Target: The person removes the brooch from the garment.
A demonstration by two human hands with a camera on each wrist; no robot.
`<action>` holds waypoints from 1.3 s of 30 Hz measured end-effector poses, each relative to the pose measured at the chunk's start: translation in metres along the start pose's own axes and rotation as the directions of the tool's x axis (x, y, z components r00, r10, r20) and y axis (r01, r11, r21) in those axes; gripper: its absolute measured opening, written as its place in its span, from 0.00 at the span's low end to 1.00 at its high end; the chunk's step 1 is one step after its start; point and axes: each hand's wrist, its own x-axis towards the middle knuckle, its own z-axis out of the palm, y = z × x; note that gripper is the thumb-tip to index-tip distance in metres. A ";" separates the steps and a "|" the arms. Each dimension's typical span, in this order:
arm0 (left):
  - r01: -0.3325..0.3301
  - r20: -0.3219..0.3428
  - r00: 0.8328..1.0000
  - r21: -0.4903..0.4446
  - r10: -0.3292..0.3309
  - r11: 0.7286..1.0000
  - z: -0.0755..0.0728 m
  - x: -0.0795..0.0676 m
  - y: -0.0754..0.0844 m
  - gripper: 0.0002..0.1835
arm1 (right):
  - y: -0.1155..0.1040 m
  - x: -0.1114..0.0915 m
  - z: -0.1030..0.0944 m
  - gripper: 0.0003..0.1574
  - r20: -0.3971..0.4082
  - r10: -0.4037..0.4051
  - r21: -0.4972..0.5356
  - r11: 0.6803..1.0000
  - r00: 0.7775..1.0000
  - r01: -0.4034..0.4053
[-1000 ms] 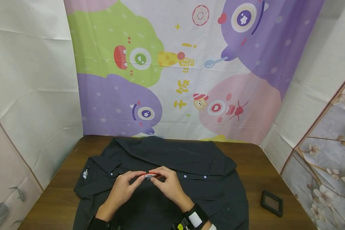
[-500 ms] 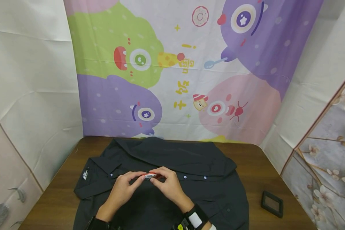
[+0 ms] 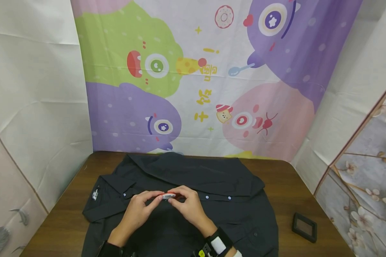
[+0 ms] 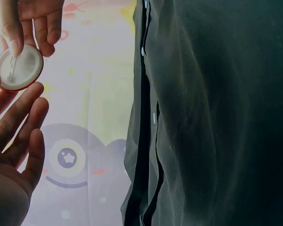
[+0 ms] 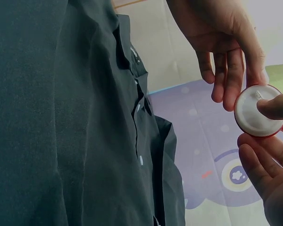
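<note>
Between my two hands is a round pin badge [image 3: 168,196] with a red rim. Its white back [image 4: 27,69] shows in both wrist views, with a thin metal pin [image 4: 12,66] across part of it. My left hand [image 3: 139,211] pinches the badge's left edge between thumb and fingers. From the other side my right hand [image 3: 189,208] grips it, the thumb [image 5: 274,107] lying over the back by the pin. The badge's front is hidden. Behind and below both hands lies a dark button-up shirt [image 3: 167,232], spread on the table.
The brown wooden table [image 3: 56,230] carries a small black frame-like box [image 3: 303,227] at the right. White buttons [image 3: 207,197] run along the shirt's placket. A cartoon-printed cloth [image 3: 193,139] hangs behind the table, with white panels [image 3: 41,89] beside it.
Both hands hold almost the same place. The badge has tilted slightly, and the thin pin that stuck out below it a second ago shows less in the head view.
</note>
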 end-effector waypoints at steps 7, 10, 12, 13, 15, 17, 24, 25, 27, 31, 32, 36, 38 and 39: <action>-0.019 0.031 0.999 -0.014 0.020 1.000 0.006 -0.003 0.002 0.07 | 0.024 -0.010 0.003 0.13 -0.012 0.027 -0.016 1.000 1.000 -0.027; -0.017 0.019 1.000 -0.024 0.017 1.000 0.006 -0.001 0.003 0.07 | 0.035 -0.009 0.004 0.12 -0.021 0.024 -0.024 0.999 1.000 -0.024; -0.015 0.012 1.000 -0.030 0.016 0.999 0.005 0.001 0.003 0.06 | 0.037 -0.007 0.004 0.11 -0.021 0.010 -0.025 1.000 1.000 -0.010; -0.014 0.012 1.000 -0.031 0.014 0.999 0.005 0.001 0.004 0.06 | 0.038 -0.007 0.004 0.11 -0.019 0.004 -0.020 1.000 1.000 -0.005; -0.012 0.017 1.000 -0.028 0.012 1.000 0.004 0.001 0.004 0.06 | 0.038 -0.007 0.004 0.10 -0.015 -0.003 -0.010 1.000 1.000 0.003; -0.011 0.021 1.000 -0.024 0.012 1.000 0.003 0.000 0.004 0.06 | 0.039 -0.008 0.005 0.10 -0.015 -0.011 -0.004 1.000 1.000 0.011; -0.029 0.009 1.000 -0.011 0.030 1.000 0.002 0.002 0.002 0.06 | 0.030 -0.006 0.007 0.11 -0.021 0.012 -0.020 1.000 1.000 -0.013; -0.032 0.007 0.999 -0.011 0.033 0.999 0.001 0.002 0.001 0.06 | 0.027 -0.005 0.006 0.11 -0.021 0.015 -0.023 1.000 1.000 -0.015; -0.033 0.003 0.999 -0.009 0.033 0.999 0.000 0.004 0.001 0.06 | 0.018 -0.003 0.005 0.11 -0.019 0.010 -0.024 1.000 1.000 -0.010; -0.033 0.001 0.999 -0.002 0.033 0.999 -0.001 0.005 0.000 0.06 | 0.009 0.000 0.003 0.10 -0.019 -0.001 -0.016 1.000 1.000 0.000; -0.034 0.001 0.999 -0.002 0.034 0.999 -0.001 0.005 0.000 0.06 | 0.011 0.001 0.004 0.10 -0.020 -0.002 -0.014 1.000 1.000 0.002; -0.045 -0.006 0.999 -0.008 0.045 0.999 -0.002 0.005 0.000 0.06 | 0.026 0.001 0.009 0.10 -0.032 -0.012 -0.014 1.000 0.999 0.011; -0.053 -0.012 0.999 -0.007 0.053 0.999 -0.002 0.005 -0.001 0.06 | 0.033 0.001 0.011 0.10 -0.037 -0.019 -0.019 1.000 0.999 0.018; -0.058 -0.016 0.998 -0.005 0.057 0.998 -0.002 0.005 -0.001 0.06 | 0.034 0.001 0.011 0.10 -0.041 -0.025 -0.026 0.999 0.999 0.024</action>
